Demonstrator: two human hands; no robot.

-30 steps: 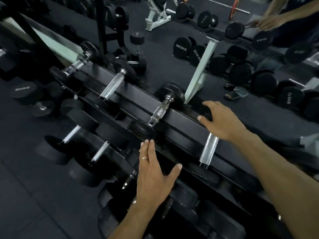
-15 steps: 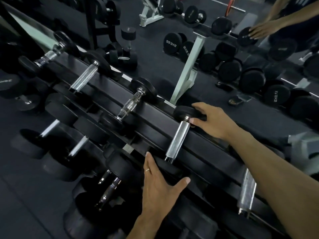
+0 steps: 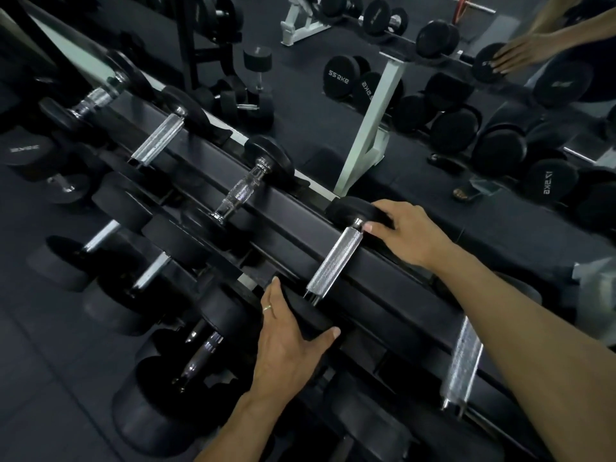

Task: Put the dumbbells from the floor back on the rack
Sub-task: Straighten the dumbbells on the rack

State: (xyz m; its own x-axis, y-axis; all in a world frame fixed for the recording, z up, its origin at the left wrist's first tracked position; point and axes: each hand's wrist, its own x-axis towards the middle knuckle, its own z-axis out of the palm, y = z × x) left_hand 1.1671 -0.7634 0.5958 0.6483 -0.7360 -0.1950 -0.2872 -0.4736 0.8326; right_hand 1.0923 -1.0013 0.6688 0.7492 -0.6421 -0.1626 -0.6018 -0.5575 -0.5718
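A dumbbell with a knurled steel handle and black round heads lies across the top tier of the black rack. My left hand presses against its near head, fingers straight and thumb spread to the other side. My right hand grips the far head, fingers curled over it and thumb at the handle's collar. Both arms reach in from the bottom right.
More dumbbells sit on the top tier to the left, and another handle shows to the right. Bigger dumbbells fill the lower tiers. A mirror behind the rack reflects the gym. Dark floor lies at the left.
My left hand has shifted right onto the dumbbell's near head. The right hand stays on the far head. The view has swung right along the rack.
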